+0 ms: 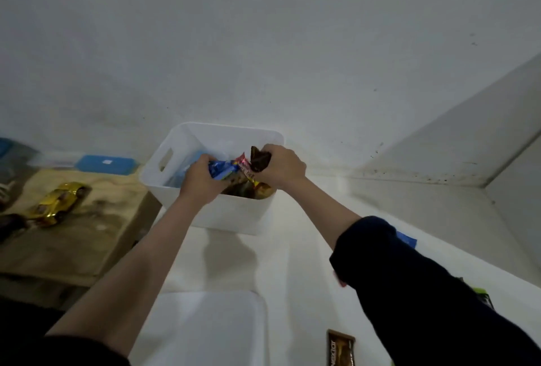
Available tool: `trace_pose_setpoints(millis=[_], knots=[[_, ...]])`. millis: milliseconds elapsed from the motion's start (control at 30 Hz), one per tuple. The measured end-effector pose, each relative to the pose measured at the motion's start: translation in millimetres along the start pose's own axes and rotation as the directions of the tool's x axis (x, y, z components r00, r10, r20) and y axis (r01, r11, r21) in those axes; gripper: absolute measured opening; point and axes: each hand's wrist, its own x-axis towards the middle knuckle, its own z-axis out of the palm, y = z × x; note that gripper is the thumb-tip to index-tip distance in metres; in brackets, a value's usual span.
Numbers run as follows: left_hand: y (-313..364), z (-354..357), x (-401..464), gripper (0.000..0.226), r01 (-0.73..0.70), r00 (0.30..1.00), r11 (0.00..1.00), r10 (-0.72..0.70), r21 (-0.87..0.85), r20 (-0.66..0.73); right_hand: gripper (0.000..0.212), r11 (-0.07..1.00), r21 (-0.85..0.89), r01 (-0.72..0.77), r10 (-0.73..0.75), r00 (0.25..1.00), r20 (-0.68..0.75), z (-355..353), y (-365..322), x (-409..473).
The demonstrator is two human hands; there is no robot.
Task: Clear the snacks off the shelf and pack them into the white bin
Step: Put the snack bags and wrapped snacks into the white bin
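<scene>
The white bin [234, 213] stands on the white shelf against the wall, with snack packets inside it. My left hand [202, 181] is over the bin's opening, gripping a blue snack packet [224, 169]. My right hand [281, 169] is beside it over the bin's right side, closed on a dark brown packet [259, 157]. A red-and-pink packet [244, 165] sits between the two hands. A brown snack packet [341, 348] lies on the shelf at the bottom right.
A white lid [205, 327] lies flat in front of the bin. To the left, a wooden surface [76, 233] holds a gold toy car [58, 201] and a blue-lidded box [106, 165]. A green packet [483, 296] peeks out behind my right sleeve.
</scene>
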Motion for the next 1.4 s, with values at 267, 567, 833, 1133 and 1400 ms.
trace_pose_setpoints(millis=[267,567,833,1133,1400], knots=[[-16.3,-7.9,32.5,0.086,0.015,0.967,0.998,0.001,-0.063,0.256,0.104,0.998,0.025,-0.049,0.045,0.989,0.141,28.4,-14.7,24.4],[-9.7,36.3,-49.1,0.051,-0.25,0.959,0.967,0.241,-0.04,-0.152,0.062,0.75,0.661,-0.004,0.124,0.983,-0.134,15.8,16.5,-25.9],[-16.9,162.9,-211.0,0.069,-0.211,0.977,0.977,0.212,-0.023,0.036,0.064,0.854,0.496,-0.157,0.285,0.939,-0.192,22.5,178.1,-168.8],[-16.3,270.6,-295.2,0.073,-0.213,0.9,0.837,-0.033,0.505,0.434,0.095,0.902,-0.334,-0.272,0.267,0.962,-0.061,48.4,323.7,-321.6],[13.7,320.8,-221.9,0.108,-0.184,0.944,0.809,-0.013,0.558,0.33,0.129,0.785,-0.167,-0.597,0.557,0.797,-0.233,-9.8,393.7,-247.6]])
